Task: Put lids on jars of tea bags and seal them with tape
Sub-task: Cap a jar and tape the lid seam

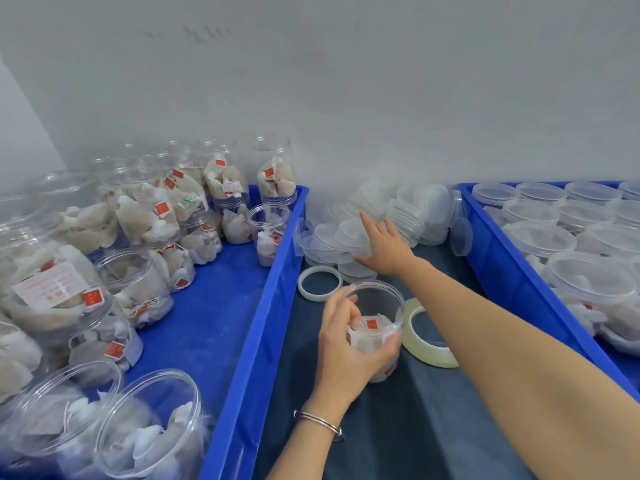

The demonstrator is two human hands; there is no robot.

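Two blue bins flank the dark tabletop point(433, 427): the left bin point(221, 306) crowded with open jars of tea bags, the right bin point(485, 244) packed with jars already lidded. Between them, against the wall, lies a loose heap of clear lids point(349, 233), some flat, some on edge. The open jar point(375, 327) in hand stands on the tabletop with tea bags low inside, and the left hand point(346, 344) has its grip wrapped round the jar's side. A roll of clear tape point(427, 336) lies just beside the jar, a bare white ring point(319, 282) a little behind it. The right hand point(381, 242) reaches onto the heap, fingers spread and straight, clamped on nothing yet. The likely risk is that nested transparent lids come away two together, or that the heap slides when one is tugged out; a lid seated crooked would leave the tape sealing a gap.
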